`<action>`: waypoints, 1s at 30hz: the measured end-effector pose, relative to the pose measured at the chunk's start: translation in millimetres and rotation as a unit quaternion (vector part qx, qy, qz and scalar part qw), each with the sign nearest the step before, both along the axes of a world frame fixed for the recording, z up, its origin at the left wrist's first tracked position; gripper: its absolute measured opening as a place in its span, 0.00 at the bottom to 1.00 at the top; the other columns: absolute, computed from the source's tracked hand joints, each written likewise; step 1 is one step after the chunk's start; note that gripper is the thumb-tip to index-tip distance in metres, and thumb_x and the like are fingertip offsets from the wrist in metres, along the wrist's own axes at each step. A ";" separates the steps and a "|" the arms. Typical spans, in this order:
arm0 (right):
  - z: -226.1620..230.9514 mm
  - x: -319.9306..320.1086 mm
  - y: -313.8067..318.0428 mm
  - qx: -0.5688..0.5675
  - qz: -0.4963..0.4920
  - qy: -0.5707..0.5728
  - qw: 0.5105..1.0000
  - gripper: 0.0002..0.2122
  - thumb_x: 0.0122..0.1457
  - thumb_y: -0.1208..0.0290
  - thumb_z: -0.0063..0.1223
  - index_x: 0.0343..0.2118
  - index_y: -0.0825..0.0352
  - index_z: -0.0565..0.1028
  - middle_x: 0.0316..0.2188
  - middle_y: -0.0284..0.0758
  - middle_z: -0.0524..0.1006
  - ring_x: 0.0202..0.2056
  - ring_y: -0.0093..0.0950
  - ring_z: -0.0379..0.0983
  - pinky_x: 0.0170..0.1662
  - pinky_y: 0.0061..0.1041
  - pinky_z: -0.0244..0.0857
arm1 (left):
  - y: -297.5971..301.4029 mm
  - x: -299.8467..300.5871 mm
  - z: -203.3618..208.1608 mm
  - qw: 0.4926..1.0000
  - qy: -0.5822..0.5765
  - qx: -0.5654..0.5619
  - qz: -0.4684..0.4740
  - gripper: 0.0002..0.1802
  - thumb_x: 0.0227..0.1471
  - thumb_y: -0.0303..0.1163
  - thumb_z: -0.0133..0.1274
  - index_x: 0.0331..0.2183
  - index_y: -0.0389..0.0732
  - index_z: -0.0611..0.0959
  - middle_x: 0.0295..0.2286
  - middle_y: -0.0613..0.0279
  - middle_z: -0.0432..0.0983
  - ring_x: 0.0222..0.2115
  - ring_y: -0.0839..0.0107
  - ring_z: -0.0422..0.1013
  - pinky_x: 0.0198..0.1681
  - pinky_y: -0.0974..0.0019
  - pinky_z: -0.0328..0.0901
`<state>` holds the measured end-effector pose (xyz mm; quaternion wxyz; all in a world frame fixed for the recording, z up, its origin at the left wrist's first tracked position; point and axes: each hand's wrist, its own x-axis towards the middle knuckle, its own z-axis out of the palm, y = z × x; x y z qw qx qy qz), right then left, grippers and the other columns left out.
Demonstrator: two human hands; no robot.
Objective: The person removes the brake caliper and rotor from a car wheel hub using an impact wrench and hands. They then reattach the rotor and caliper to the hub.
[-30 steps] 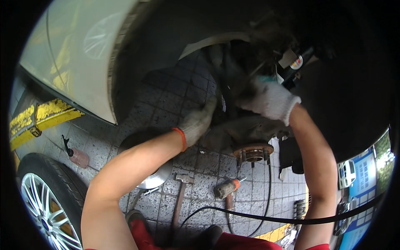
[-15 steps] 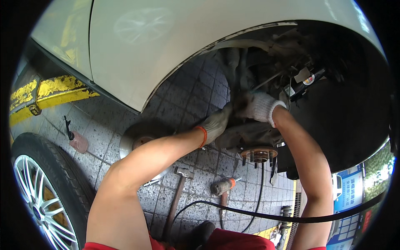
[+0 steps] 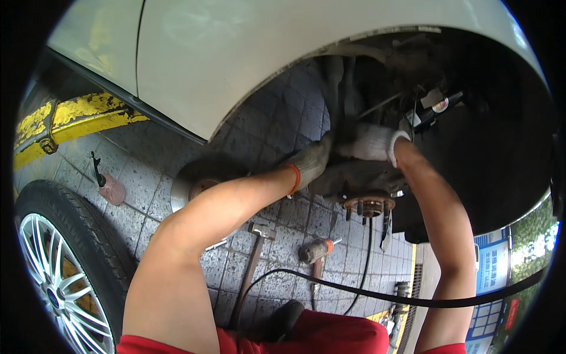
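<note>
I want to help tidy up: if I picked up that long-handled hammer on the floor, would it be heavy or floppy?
The hammer would probably feel heavy at one end, since its blocky grey head looks like metal. Its long, straight brown handle will likely stay stiff, not flop.

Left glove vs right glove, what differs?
Cuff: the grey-beige fabric left glove has an orange cuff edge; the whitish fabric right glove has a white cuff.
Pose: the left glove slants up to the right; the right glove lies nearly level, pointing left.
Visibility: the left glove's outline is fairly clear; the right glove's forward part fades into blur and shadow.
Shared: both are worn, reaching toward dark parts at the wheel arch.
</note>
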<state>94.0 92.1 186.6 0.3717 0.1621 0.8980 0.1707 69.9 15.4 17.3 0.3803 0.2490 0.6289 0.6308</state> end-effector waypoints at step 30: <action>15.9 159.3 -8.3 -0.114 0.070 0.758 0.639 0.10 0.63 0.74 0.52 0.46 0.69 0.74 0.35 0.40 0.79 0.35 0.25 0.79 0.35 0.24 0.73 | 4.2 -2.6 -15.8 0.963 -0.227 0.128 0.068 0.38 0.61 0.60 0.44 0.54 0.34 0.75 0.49 0.53 0.74 0.48 0.64 0.72 0.55 0.62 0.65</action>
